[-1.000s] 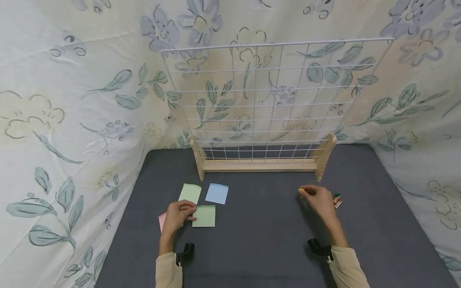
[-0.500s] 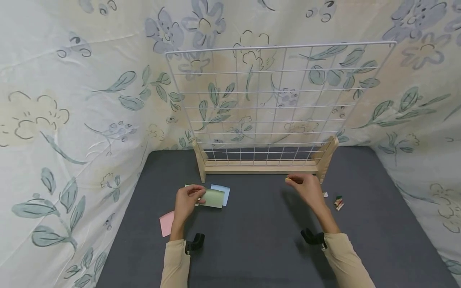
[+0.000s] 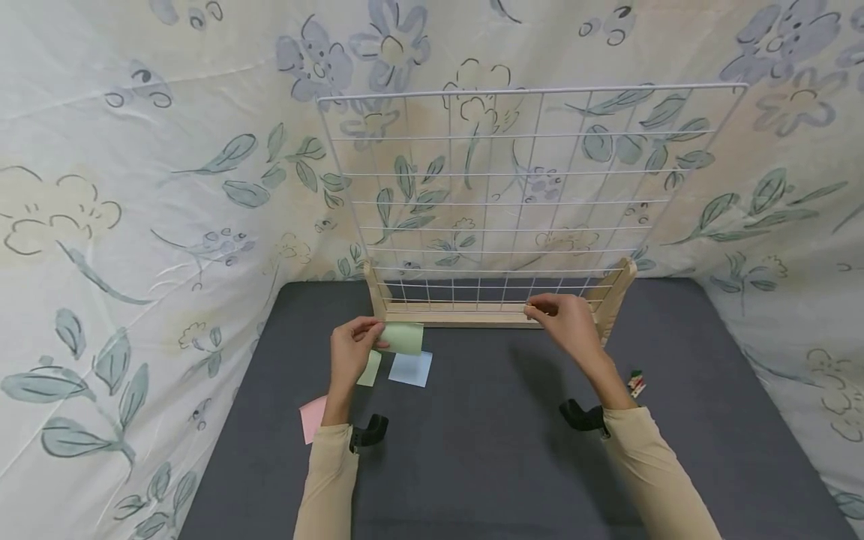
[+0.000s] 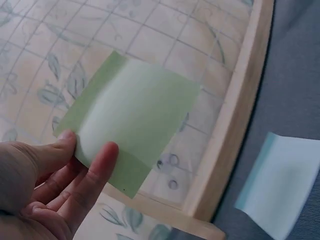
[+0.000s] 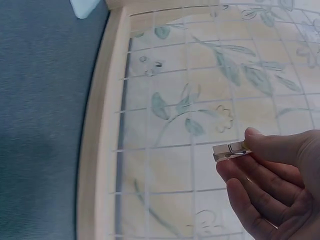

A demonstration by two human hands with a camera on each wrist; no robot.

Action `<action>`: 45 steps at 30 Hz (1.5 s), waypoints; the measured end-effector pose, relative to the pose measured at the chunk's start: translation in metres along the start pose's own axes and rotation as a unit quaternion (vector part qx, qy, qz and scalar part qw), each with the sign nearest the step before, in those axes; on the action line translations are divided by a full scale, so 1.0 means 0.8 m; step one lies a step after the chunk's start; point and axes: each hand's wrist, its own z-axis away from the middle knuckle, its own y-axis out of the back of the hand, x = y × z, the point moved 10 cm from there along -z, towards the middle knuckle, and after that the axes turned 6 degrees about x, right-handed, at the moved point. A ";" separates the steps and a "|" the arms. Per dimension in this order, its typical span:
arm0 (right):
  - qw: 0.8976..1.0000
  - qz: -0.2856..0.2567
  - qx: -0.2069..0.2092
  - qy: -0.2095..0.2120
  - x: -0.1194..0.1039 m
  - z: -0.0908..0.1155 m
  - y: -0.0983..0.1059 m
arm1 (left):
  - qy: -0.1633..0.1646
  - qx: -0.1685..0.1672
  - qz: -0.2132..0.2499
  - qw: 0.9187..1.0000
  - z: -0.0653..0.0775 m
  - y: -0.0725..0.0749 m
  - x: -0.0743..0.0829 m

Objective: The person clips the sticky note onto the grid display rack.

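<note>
- The left hand [image 3: 349, 352] pinches a green note [image 3: 405, 338] by the edge nearest to it, thumb and fingers closed on the paper
- This note is held up above the counter [image 3: 472, 457], just in front of the left part of the wooden stand [image 3: 466, 319]; in the left wrist view it stands tilted before the wire grid [image 3: 533, 91], its surface slightly bowed
- The right hand [image 3: 570, 326] pinches a small wooden clothespin [image 5: 231, 150] between thumb and fingertips, its free end with the metal spring pointing out from the hand toward the grid
- The clothespin is up off the counter too, near the right part of the stand; whether it touches any wire cannot be told
- The two hands are well apart, one before each half of the stand
- Below the held note, a blue note [image 3: 410, 369] lies on the counter, and just left of it a second green note [image 3: 370, 369], its upper part hidden
- A pink note [image 3: 313, 417] lies nearer the person, partly behind the left forearm
- Right of the right forearm, a cluster of small clips [image 3: 636, 382] lies on the counter, with touches of green and red, too small to count
- The white grid rises from the stand at the far side of the counter, with a floral cloth [image 3: 135, 225] behind it
- Both arms wear beige sleeves [image 3: 329, 465], with a black device [image 3: 370, 433] at each wrist
</note>
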 end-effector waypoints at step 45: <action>0.985 -0.088 0.048 0.139 -0.268 -0.177 0.089 | -0.157 0.061 0.151 0.974 -0.147 0.001 0.229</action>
